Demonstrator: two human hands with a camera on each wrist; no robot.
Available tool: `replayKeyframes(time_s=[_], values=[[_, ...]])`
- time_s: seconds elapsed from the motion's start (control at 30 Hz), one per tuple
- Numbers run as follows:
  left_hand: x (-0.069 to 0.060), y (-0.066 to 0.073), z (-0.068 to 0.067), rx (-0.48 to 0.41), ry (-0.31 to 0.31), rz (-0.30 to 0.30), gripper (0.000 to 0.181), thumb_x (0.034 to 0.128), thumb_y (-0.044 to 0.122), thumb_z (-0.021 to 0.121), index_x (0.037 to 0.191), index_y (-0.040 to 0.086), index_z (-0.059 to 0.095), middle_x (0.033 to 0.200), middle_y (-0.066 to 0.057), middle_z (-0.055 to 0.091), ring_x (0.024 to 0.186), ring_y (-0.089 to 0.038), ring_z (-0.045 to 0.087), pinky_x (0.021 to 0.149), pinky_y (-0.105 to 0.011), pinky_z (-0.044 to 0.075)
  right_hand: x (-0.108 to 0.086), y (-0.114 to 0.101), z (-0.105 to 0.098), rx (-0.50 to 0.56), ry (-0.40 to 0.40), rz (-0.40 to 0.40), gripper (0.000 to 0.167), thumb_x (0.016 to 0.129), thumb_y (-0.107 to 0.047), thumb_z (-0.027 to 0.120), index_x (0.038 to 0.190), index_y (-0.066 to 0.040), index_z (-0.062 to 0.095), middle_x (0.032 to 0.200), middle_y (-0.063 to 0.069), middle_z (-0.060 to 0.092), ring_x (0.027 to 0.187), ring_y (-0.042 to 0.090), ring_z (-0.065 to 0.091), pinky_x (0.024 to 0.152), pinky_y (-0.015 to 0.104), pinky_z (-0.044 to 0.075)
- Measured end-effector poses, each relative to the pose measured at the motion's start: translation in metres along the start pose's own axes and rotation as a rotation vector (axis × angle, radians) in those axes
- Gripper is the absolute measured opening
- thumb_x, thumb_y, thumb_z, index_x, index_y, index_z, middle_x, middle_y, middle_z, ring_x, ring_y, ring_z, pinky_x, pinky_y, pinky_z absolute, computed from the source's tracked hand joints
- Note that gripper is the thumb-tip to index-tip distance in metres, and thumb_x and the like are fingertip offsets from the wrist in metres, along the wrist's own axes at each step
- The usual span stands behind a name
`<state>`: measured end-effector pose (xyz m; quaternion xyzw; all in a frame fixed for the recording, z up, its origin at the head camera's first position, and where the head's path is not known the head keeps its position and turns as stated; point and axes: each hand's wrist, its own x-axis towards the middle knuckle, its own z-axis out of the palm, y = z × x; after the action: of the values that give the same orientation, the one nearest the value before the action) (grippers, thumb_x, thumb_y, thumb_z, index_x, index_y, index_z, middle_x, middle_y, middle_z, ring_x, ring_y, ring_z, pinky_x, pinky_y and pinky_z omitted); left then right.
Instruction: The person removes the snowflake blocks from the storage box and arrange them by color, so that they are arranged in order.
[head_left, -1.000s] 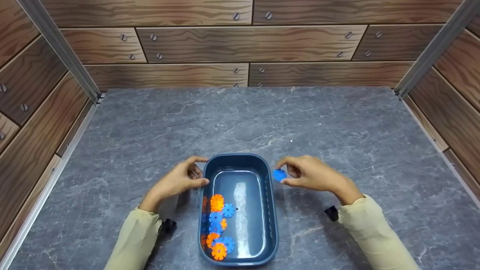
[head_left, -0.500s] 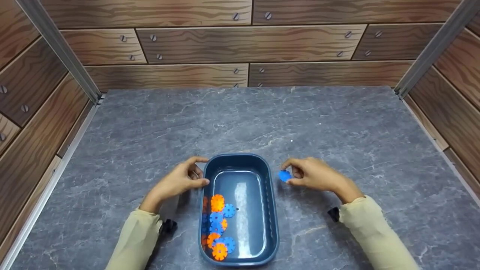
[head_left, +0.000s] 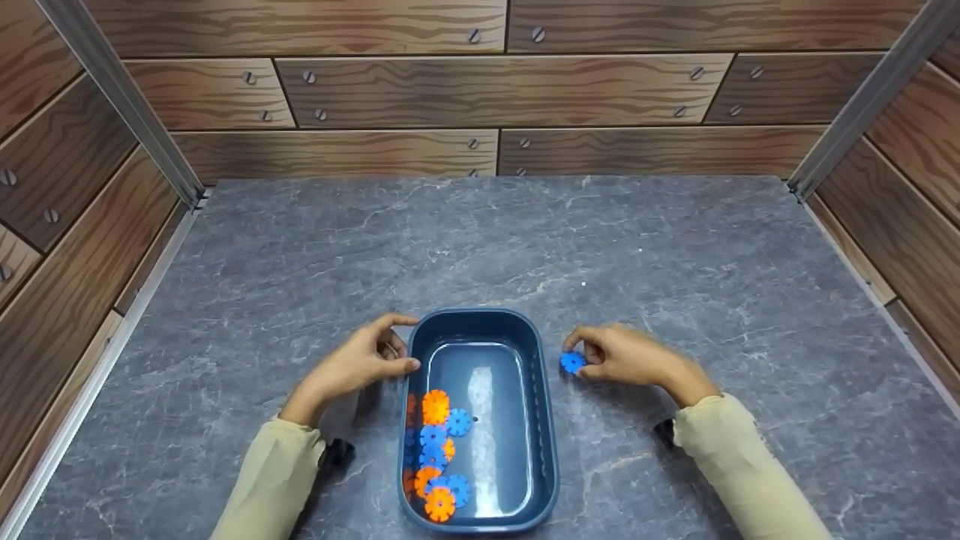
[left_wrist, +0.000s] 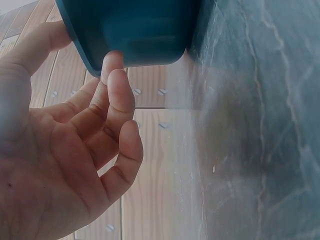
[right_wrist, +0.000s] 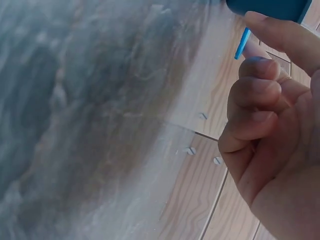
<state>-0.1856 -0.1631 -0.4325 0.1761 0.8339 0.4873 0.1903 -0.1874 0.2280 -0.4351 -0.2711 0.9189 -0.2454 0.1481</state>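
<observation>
In the head view, a blue plastic snowflake-shaped building disc (head_left: 573, 362) with a notched edge is pinched between the thumb and index finger of my right hand (head_left: 626, 355), just right of the tray. Seen from the right wrist, the disc (right_wrist: 242, 43) shows only as a thin edge, and the other fingers curl into the palm. My left hand (head_left: 366, 354) holds the left side of a dark blue tray (head_left: 553, 450), its thumb over the rim and its index finger at the far corner. Orange discs (head_left: 439, 504) and blue discs (head_left: 458, 422) lie along the tray's left side.
The tray stands on a grey marbled tabletop (head_left: 480, 240) near its front. Wood-patterned panels (head_left: 495, 90) close off the back and both sides, with metal posts (head_left: 127, 105) at the corners. A small white speck (head_left: 583, 284) lies beyond the tray.
My right hand has moved slightly right and nearer to me with the blue disc, away from the tray's rim. The disc's face now shows more. The left hand and tray have stayed put.
</observation>
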Motion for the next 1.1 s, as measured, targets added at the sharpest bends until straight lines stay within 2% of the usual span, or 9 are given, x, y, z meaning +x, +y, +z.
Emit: replayKeyframes(time_s=[0.47,1.1], values=[[0.001,-0.001,-0.001,0.005,-0.01,0.014,0.061,0.087,0.023,0.072,0.14,0.009,0.044,0.093,-0.008,0.06,0.074,-0.017,0.054,0.063,-0.026,0.046,0.003,0.007,0.003,0.047,-0.073,0.034,0.029,0.083,-0.016,0.072,0.111,-0.013,0.065,0.072,-0.005,0.052,0.063,0.006,0.044,0.06,0.022,0.039],[0.001,-0.001,-0.001,-0.004,-0.006,0.009,0.061,0.086,0.023,0.073,0.139,0.011,0.045,0.094,-0.008,0.06,0.076,-0.017,0.054,0.066,-0.026,0.046,0.004,0.011,0.002,0.056,-0.099,0.052,0.031,0.082,-0.011,0.071,0.112,-0.012,0.064,0.074,-0.002,0.054,0.064,0.008,0.044,0.06,0.023,0.038]])
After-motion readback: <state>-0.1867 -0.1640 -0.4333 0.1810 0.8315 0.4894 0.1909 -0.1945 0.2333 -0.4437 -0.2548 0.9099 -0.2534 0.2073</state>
